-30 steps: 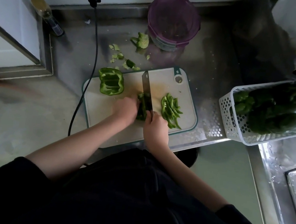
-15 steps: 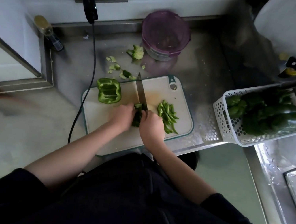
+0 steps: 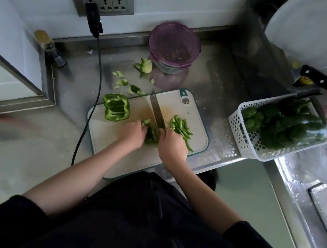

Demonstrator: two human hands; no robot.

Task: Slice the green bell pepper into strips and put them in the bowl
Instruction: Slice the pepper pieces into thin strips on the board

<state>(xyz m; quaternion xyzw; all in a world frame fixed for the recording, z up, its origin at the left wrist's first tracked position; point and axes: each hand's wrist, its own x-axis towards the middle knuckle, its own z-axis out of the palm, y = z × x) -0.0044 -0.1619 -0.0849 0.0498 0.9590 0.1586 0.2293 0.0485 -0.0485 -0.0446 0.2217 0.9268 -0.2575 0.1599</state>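
While the left hand [image 3: 133, 134] pins a dark green pepper piece [image 3: 151, 135] with curled fingers, the right hand [image 3: 173, 146] grips a steel knife [image 3: 157, 110].

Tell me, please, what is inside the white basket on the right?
The white basket holds several whole green peppers, piled dark and glossy. Whatever lies beneath them is covered.
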